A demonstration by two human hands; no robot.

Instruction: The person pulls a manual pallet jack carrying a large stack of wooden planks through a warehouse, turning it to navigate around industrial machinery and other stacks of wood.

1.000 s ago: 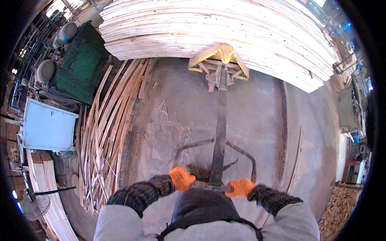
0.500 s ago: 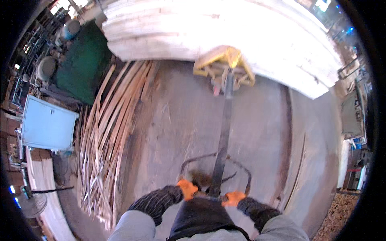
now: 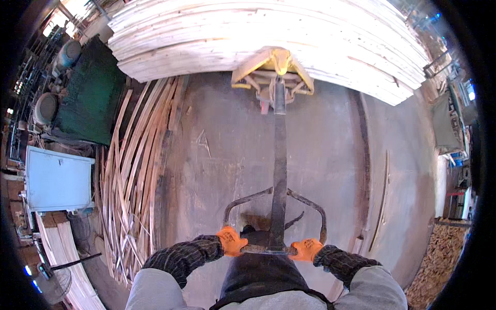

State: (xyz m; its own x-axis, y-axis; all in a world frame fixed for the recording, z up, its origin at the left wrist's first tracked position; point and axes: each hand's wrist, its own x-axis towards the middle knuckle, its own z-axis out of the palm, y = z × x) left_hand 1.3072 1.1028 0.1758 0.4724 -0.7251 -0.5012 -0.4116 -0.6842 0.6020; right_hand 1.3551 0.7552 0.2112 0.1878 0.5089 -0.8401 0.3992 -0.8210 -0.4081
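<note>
Currently, a pallet jack handle [image 3: 279,160] is held two-handed.
Its crossbar [image 3: 266,250] is clamped by the orange-gloved left hand [image 3: 231,242] and right hand [image 3: 306,249]; stacked planks [image 3: 201,36] are noted beyond.

both hands [image 3: 232,242] [image 3: 307,249] curled, forearms [image 3: 194,254] [image 3: 342,260] angled inward

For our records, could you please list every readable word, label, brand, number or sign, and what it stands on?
No text can be read.
Right orange glove: dark marks on the back, too small to read.
Left orange glove: any marking is too small to read.
Pallet truck and pale blue cabinet: no legible lettering.
</note>
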